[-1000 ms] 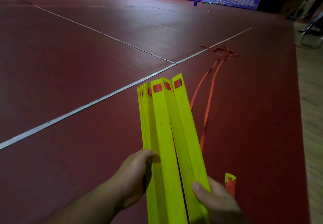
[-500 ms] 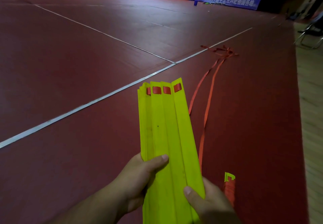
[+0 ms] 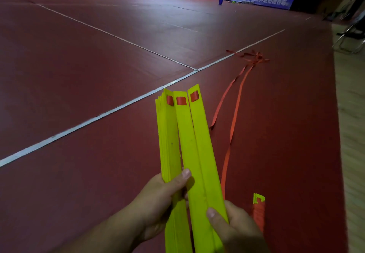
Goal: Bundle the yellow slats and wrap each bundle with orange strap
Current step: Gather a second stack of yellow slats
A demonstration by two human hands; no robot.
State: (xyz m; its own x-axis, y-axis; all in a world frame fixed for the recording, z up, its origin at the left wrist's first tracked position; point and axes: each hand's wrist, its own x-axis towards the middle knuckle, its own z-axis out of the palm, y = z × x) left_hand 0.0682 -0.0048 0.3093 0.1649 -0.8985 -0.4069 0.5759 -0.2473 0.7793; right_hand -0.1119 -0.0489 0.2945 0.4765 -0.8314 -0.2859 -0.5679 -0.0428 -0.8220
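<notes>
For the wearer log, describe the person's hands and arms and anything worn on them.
The left hand and right hand are bare: no gloves, no rings seen. Thumbnails are short and plain. The left forearm is bare, with no sleeve, watch or band in view. The right forearm is out of frame.

Yellow slats fanned between left hand and right hand — orange strap trailing across red floor.

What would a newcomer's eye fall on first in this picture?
The bright yellow slats stand out, gripped at bottom centre by the left hand and the right hand. Just right of them, orange straps trail away across the dark red floor.
</notes>
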